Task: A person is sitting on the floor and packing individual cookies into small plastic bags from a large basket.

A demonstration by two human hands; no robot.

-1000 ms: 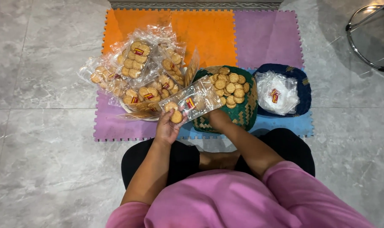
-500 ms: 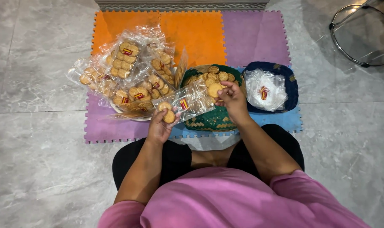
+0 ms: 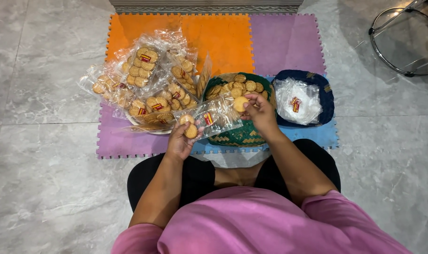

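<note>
The person sits on a grey tiled floor [image 3: 44,188] facing a foam puzzle mat [image 3: 280,42] of orange, purple and blue tiles. All positions below are referenced to the green woven basket [image 3: 237,136], which stands on the near edge of the mat, directly ahead of the person's knees.

The left hand [image 3: 180,141] is just left of the basket. Its fingers are closed on the left end of a clear plastic bag [image 3: 214,117], which lies nearly horizontal and reaches from that hand across the basket's near left rim. Two round biscuits [image 3: 189,126] sit inside the bag at the held end, and a small red and yellow label shows at its middle.

The right hand [image 3: 261,110] is over the basket's near right part. Its fingertips are pinched on a single round biscuit [image 3: 241,103], held at the open right end of the bag. Loose biscuits [image 3: 240,86] fill the far half of the basket.

Left of the basket lies a pile of filled bags [image 3: 148,84], each packed with biscuits, overlapping one another on the orange and purple tiles. Just right of the basket stands a dark blue basket [image 3: 326,94] holding a stack of empty clear bags [image 3: 296,101]. Far right and beyond, a round metal frame [image 3: 404,42] rests on the floor.
</note>
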